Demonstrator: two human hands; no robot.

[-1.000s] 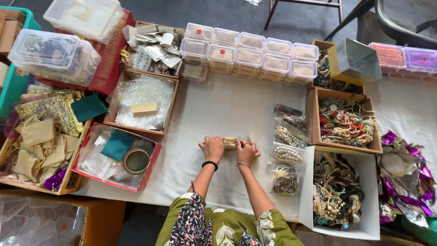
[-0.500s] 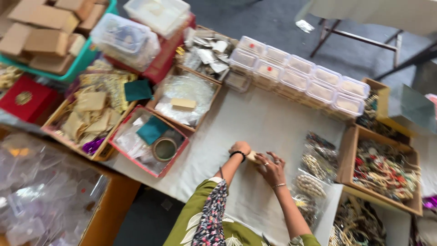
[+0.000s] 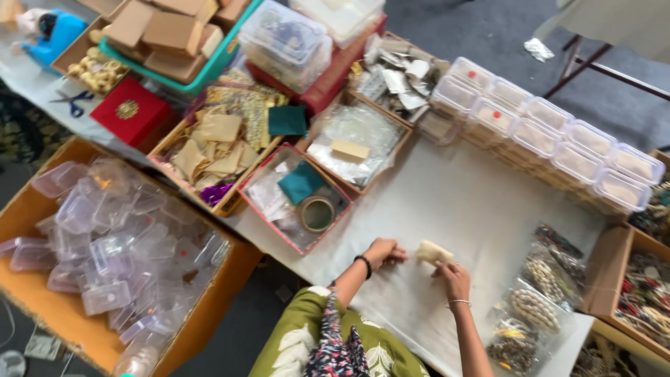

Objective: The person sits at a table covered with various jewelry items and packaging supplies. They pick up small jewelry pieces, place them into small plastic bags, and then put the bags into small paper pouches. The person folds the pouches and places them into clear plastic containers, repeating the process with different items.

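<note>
Worktop, white-covered, is carrying everything; the camera is looking down at a slant.

Big carton at lower left is holding a heap of empty clear tubs. A green crate at top is holding brown boxes. A row of lidded clear tubs is running along the far edge to the right. Three open trays are sitting in the middle: one with tan pouches, one with clear bags and a tape roll, one with plastic wrap and a small tan slab. A red box is lying left of them. Bagged beads are lying at right, beside a carton of jewellery.

Right hand is pinching a small beige pouch by its near edge, fingers closed on it; the pouch is resting on bare worktop just in front of the person. Left hand is curled loosely just beside the pouch, apparently not gripping it — whether the fingertips are touching is too small to tell.

Judged step: the pouch is being handled, possibly folded or closed, with the right hand steadying. The next move is probably calling for the left hand to join the pouch's free end, so both hands are pressing or folding against the flat worktop.
</note>
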